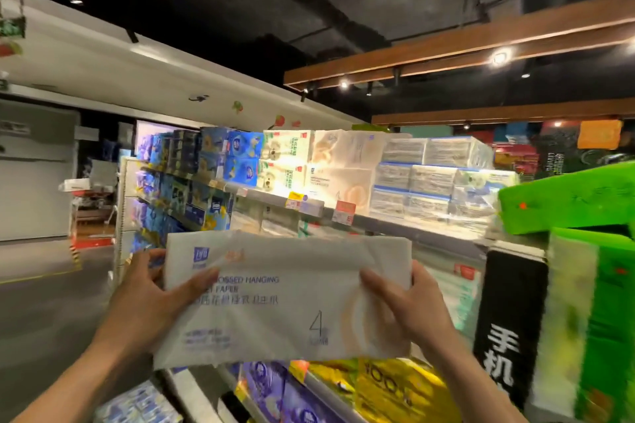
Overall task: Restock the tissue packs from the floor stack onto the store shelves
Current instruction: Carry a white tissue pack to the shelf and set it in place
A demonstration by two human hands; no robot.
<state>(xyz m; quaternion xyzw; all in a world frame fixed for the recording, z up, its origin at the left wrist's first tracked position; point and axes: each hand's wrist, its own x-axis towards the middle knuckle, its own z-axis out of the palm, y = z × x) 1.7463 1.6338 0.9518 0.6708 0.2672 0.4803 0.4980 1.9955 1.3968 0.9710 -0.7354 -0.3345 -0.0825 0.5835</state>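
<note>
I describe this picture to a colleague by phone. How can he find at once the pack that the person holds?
A long shelf crosses the picture. In front of it, low in the middle, the left hand and right hand grip a white tissue pack. Unlike the blue packs and yellow pack below it, it bears the blue word HANGING, a large 4 and an orange ring.

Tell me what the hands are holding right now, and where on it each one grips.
One white tissue pack, held up in front of the shelves. The left hand grips its left end, thumb across the front; the right hand grips its right end.
</note>
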